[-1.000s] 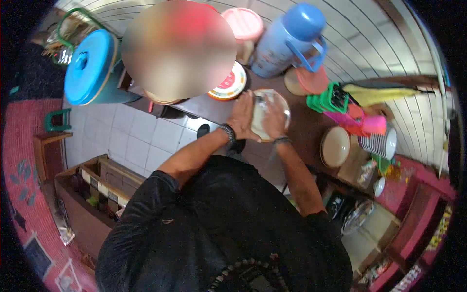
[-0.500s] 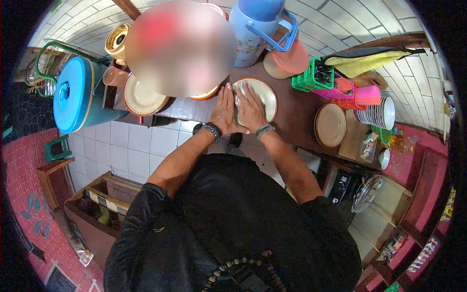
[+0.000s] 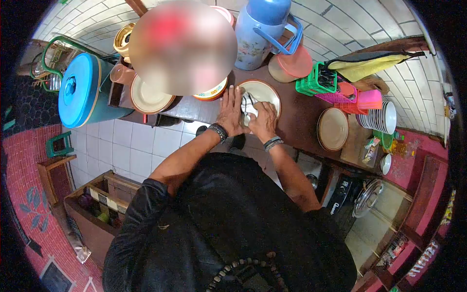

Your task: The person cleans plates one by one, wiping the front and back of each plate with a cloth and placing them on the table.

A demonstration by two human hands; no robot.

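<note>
A cream plate [image 3: 270, 95] with a brown rim is in front of me at the table's edge. My right hand [image 3: 264, 121] is closed on a white cloth with dark stripes [image 3: 249, 103], pressed against the left part of the plate. My left hand [image 3: 229, 116] is at the plate's left edge, its fingers stretched out straight and close beside the cloth. Whether its palm or thumb bears on the plate is hidden.
Left on the brown table [image 3: 296, 117] is another cream plate [image 3: 152, 96]. Behind stand a blue flowered thermos [image 3: 253, 46] and a pink-lidded container [image 3: 287, 65]. On the right are a green basket [image 3: 317, 80], stacked brown-rimmed plates [image 3: 333, 129] and white bowls [image 3: 386, 117].
My right hand has gone from lying flat with fingers spread over the plate to gripping the cloth, which now shows clearly. My left hand stays at the plate's left edge.
</note>
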